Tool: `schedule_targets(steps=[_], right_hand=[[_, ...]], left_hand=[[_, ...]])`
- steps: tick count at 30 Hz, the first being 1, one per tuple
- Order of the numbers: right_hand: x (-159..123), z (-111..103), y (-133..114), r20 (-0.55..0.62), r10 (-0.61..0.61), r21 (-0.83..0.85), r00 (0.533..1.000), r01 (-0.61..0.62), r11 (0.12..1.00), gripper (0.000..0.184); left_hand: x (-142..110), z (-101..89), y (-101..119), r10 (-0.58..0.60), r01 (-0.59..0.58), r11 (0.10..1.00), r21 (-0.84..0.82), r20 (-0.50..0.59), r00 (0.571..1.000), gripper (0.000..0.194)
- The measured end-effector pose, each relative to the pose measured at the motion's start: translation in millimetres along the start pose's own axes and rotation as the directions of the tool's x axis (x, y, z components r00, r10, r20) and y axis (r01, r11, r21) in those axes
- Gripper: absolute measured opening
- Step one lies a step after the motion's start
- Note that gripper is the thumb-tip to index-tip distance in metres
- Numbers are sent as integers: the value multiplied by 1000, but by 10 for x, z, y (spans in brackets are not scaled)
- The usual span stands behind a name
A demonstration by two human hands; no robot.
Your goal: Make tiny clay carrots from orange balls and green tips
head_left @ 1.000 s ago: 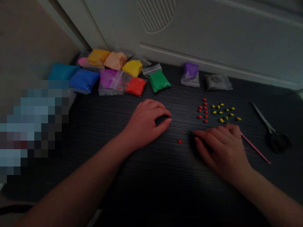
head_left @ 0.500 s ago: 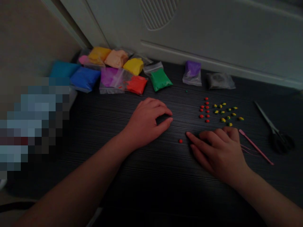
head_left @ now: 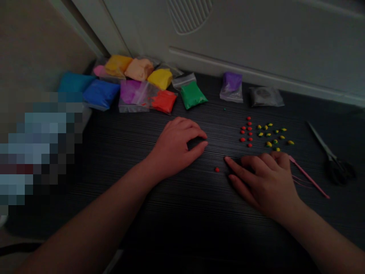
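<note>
My left hand (head_left: pixel 176 146) rests on the dark ribbed table (head_left: pixel 182 217), fingers loosely curved, thumb apart, nothing visible in it. My right hand (head_left: pixel 264 179) lies flat on the table with its fingers stretched to the left. A single small red ball (head_left: pixel 217 169) sits between the two hands, just left of my right fingertips. Behind my right hand lie several small red pieces (head_left: pixel 247 132) and several yellow-and-green pieces (head_left: pixel 272 135). A thin pink tool (head_left: pixel 309 178) lies right beside my right hand.
Dark scissors (head_left: pixel 332 158) lie at the far right. Along the back stand bags of coloured clay: blue (head_left: pixel 99 94), magenta (head_left: pixel 132 95), red (head_left: pixel 164 101), green (head_left: pixel 192 95), yellow (head_left: pixel 161 78), purple (head_left: pixel 231 85), grey (head_left: pixel 265 97). A pale wall panel rises behind them.
My right hand has slid a little to the left over the table; a small green bit seen at its fingertips a second ago is now hidden. The left hand has stayed put.
</note>
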State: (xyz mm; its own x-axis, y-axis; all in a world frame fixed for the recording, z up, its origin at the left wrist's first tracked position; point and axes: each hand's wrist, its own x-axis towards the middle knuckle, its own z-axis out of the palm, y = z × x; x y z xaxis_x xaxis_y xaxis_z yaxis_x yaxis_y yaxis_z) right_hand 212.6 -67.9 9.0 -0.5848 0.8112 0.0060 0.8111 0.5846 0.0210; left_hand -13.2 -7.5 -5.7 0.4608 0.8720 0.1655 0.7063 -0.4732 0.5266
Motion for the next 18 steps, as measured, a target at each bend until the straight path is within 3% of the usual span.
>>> schedule_targets(steps=[14, 18], right_hand=[[-21, 5, -9, 40, -32, 12, 999, 32, 999, 39], [1, 2, 7, 38, 9, -34, 999, -8, 999, 41]], left_hand=[[4, 6, -6, 6, -6, 1000, -4, -4, 1000, 22], [5, 8, -7, 8, -8, 1000, -5, -8, 1000, 21]])
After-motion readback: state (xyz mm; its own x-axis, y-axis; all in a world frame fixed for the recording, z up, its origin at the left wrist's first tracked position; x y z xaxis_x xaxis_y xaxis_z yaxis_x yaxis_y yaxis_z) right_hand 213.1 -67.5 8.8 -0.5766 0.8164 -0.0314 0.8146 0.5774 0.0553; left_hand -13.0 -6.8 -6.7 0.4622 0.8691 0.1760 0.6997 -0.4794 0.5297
